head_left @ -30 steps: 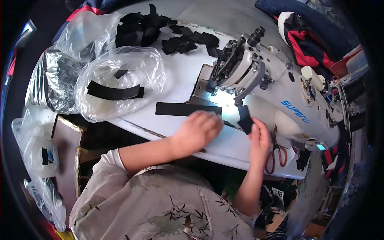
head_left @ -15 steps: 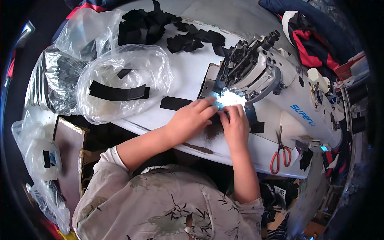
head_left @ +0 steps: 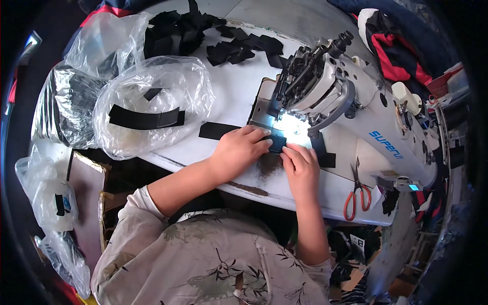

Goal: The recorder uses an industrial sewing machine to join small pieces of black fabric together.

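Observation:
A white industrial sewing machine (head_left: 356,107) stands on a white table (head_left: 229,86), its lamp lighting the needle area. A long black fabric strip (head_left: 216,130) lies across the table and runs under the presser foot. My left hand (head_left: 239,150) presses flat on the strip just left of the needle. My right hand (head_left: 301,168) rests on the black fabric just right of it, fingertips toward the lit spot. Another black piece (head_left: 323,154) sticks out to the right of my right hand.
Clear plastic bags (head_left: 152,101) holding black strips lie at the table's left. A heap of black fabric pieces (head_left: 239,48) sits at the back. Red-handled scissors (head_left: 357,195) lie near the front right edge. More bags (head_left: 53,203) hang at far left.
My right hand moved left from the table's front edge to the needle area. My left hand slid along the strip toward the presser foot. Both hands now flank the lit spot.

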The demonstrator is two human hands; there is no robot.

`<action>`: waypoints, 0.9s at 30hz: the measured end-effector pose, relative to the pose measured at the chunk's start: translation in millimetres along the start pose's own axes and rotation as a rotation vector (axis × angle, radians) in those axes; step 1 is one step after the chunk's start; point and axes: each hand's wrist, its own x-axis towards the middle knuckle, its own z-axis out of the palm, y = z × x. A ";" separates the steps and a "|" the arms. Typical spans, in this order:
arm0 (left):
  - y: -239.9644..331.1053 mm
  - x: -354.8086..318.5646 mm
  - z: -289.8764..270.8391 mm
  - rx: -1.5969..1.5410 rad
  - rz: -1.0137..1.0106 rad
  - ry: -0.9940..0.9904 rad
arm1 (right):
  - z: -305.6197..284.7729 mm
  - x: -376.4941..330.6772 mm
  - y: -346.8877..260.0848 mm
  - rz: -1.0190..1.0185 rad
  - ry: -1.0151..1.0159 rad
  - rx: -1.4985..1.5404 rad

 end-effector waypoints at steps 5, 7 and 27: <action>3.4 0.1 -0.8 -0.016 -0.015 -0.009 | 0.2 -1.0 0.5 -0.002 0.015 0.003; 3.4 0.1 0.9 0.027 0.004 0.004 | 0.0 0.1 -0.1 0.000 0.016 0.009; -44.5 27.7 9.2 0.022 0.150 -0.062 | 16.9 28.8 7.7 -0.157 -0.059 -0.158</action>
